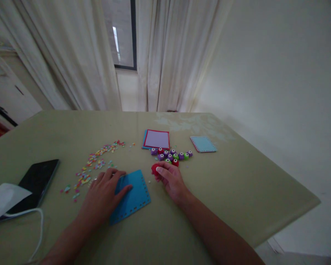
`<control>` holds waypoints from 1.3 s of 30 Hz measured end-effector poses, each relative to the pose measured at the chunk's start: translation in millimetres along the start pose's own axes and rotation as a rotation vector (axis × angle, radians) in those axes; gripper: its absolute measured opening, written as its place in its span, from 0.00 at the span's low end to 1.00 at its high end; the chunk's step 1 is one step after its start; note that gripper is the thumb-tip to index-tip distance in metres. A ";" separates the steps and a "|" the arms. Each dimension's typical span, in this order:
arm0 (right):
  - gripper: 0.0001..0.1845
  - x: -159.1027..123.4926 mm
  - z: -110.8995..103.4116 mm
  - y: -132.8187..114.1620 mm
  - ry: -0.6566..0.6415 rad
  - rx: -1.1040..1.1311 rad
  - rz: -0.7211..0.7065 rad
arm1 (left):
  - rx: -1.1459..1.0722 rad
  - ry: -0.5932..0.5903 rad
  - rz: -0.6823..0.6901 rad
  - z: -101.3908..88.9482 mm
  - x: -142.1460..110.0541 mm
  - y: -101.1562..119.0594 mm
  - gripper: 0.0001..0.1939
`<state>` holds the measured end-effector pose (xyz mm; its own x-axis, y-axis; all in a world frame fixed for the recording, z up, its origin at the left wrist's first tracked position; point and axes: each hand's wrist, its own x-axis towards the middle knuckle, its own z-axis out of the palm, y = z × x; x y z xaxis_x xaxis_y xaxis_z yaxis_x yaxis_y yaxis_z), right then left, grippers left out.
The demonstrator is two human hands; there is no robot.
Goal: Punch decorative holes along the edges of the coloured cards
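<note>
My left hand (106, 189) lies with thumb and index finger spread over a blue square sheet (136, 193). Small holes line the sheet's right and lower edges. Just right of the sheet, my right hand (169, 180) pinches a small rounded red piece (155, 169) between thumb and fingers. Its underside is hidden by the fingers. Right behind that hand sits a cluster of small round pieces (170, 157) in purple, green and red, each with a white, dark-centred eye-like spot. Loose coloured bits (85, 178) are scattered to the left of my left hand.
A lilac sheet with a red border (156, 140) lies on a blue one at the back. To its right is a light-blue square (203, 144) with a patterned edge. A black phone (38, 180), a white tissue (8, 198) and a white cable (41, 228) are at left.
</note>
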<state>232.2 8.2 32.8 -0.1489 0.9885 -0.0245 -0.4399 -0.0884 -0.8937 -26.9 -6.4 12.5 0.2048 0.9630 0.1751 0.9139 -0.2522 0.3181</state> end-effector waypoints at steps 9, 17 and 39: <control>0.15 3.3 -4.2 -0.6 0.028 0.032 0.042 | -0.028 -0.015 0.005 -3.6 2.0 -0.7 0.22; 0.16 -3.5 2.7 2.5 -0.035 0.099 0.087 | 0.002 -0.034 -0.013 -5.6 1.6 4.5 0.30; 0.17 -6.9 4.6 0.3 -0.072 0.086 0.137 | -0.017 -0.057 -0.003 -4.2 0.3 2.6 0.25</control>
<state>229.1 0.8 34.8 -0.2742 0.9555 -0.1091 -0.4845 -0.2352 -0.8426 -26.0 -7.1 17.3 0.2224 0.9674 0.1213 0.9084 -0.2508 0.3345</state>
